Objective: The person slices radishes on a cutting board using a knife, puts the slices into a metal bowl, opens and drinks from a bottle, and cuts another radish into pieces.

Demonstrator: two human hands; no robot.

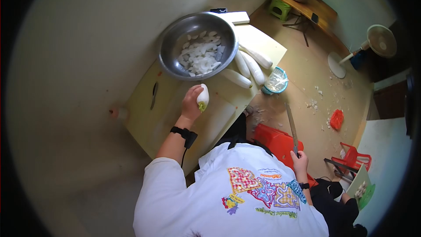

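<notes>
White shirt (184,193) is shown nearest; slices (201,57) are held in a bowl (172,46); a radish (202,95) is clasped by the left hand (190,102), a knife (291,125) by the right hand (300,163).

The bowl (172,41) is glossy metal, the radishes (254,68) smooth, the shirt (188,197) matt cloth.

On the table (147,114), a bowl (168,50) is set at the far side with cut pieces (201,57) in it; whole radishes (254,68) are laid to its right, a small tool (154,95) to its near left. Before the bowl, a single radish (203,96) is held in the left hand (190,103). Right of the table, a basket (276,88) is placed.
</notes>
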